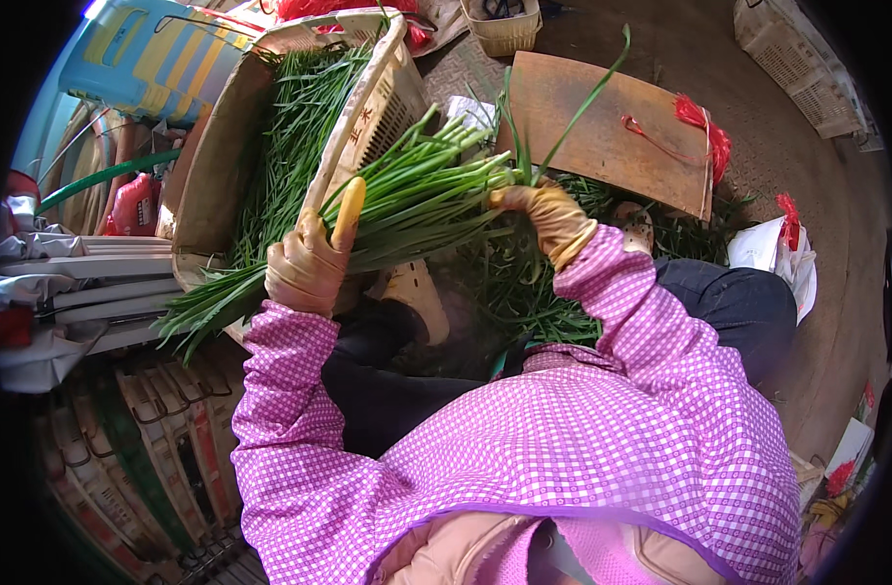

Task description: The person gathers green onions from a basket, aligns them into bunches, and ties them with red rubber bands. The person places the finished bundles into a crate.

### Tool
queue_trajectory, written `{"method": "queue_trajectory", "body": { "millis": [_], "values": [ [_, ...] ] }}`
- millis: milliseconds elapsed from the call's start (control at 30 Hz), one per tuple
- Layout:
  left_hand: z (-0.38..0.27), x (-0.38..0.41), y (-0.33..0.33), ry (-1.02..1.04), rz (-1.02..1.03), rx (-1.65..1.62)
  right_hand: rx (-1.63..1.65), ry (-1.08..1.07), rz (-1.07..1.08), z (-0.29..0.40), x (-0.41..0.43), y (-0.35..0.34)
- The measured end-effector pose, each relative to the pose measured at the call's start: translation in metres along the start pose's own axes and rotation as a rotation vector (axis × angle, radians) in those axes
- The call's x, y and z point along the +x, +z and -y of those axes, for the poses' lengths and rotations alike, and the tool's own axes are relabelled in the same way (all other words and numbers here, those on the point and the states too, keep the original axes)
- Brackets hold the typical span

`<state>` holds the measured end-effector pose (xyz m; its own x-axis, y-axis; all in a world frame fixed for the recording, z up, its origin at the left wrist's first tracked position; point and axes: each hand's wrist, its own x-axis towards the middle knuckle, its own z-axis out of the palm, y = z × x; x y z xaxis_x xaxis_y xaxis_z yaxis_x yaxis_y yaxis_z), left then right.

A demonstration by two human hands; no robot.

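Observation:
A long bunch of green Chinese chives (417,197) lies across in front of me, its pale cut ends to the right. My left hand (311,259), in a yellowish rubber glove, grips the bunch near its leafy end, thumb raised. My right hand (545,208), gloved too, is closed on a few loose green leaves (581,110) beside the cut ends; its fingertips are partly hidden. More chives (300,131) fill the plastic crate (351,124) at the upper left. Loose leaves (541,300) lie in a heap below my right hand.
A wooden board (599,124) with red plastic string (702,135) lies ahead to the right. White plastic bags (779,252) are beside my right knee. Folded metal poles (124,285) and stacked crates (146,446) stand at the left. A small basket (501,29) sits at the top.

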<state>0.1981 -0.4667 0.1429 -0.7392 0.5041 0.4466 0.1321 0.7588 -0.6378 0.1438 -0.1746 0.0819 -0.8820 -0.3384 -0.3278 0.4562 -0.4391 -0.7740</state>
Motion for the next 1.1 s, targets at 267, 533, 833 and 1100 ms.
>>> {"method": "queue_trajectory", "body": {
  "millis": [267, 533, 833, 1100],
  "values": [
    [0.006, 0.004, -0.012, 0.051, -0.040, -0.020, 0.287, 0.090, 0.146, -0.010, -0.002, -0.038],
    [0.008, 0.020, -0.024, 0.017, 0.013, -0.090, 0.187, 0.108, 0.261, 0.027, -0.015, -0.038],
    [0.021, -0.003, -0.022, 0.029, 0.104, 0.030, -0.361, 0.093, -0.097, -0.012, -0.016, -0.080],
    [-0.008, 0.054, -0.056, -0.022, 0.032, 0.188, 0.319, 0.257, 0.139, -0.053, -0.032, 0.013]
  ]
}}
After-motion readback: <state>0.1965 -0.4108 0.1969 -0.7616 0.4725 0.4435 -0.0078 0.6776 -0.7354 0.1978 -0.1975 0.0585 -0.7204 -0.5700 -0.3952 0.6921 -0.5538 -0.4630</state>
